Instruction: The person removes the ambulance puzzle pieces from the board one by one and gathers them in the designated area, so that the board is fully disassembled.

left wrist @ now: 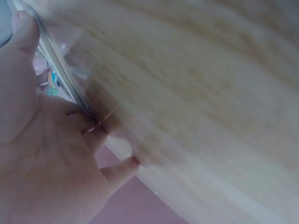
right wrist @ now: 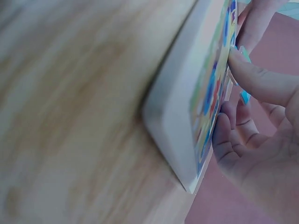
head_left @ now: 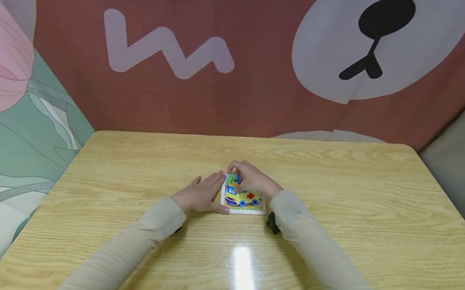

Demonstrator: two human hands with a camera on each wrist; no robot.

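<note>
A small white-framed puzzle board [head_left: 246, 212] with a yellow ambulance picture [head_left: 252, 198] lies flat on the table. My left hand [head_left: 201, 195] rests along its left side, fingers extended and thumb at the lower left corner. In the left wrist view the palm [left wrist: 46, 144] shows beside the board's edge. Over the upper part of the board, my right hand [head_left: 253, 178] has its fingers bent down. Between its thumb and fingers, the right wrist view shows a thin teal-edged puzzle piece [right wrist: 245, 96], tilted up from the picture and mostly covered by the hand.
The pale wood table [head_left: 358, 216] spreads around the board. Behind its far edge hangs a red-brown cloth [head_left: 185, 101] with a cartoon face. A patterned green and pink cloth [head_left: 0, 138] hangs at the left. A dark wrist device [head_left: 273, 223] sits under the right sleeve.
</note>
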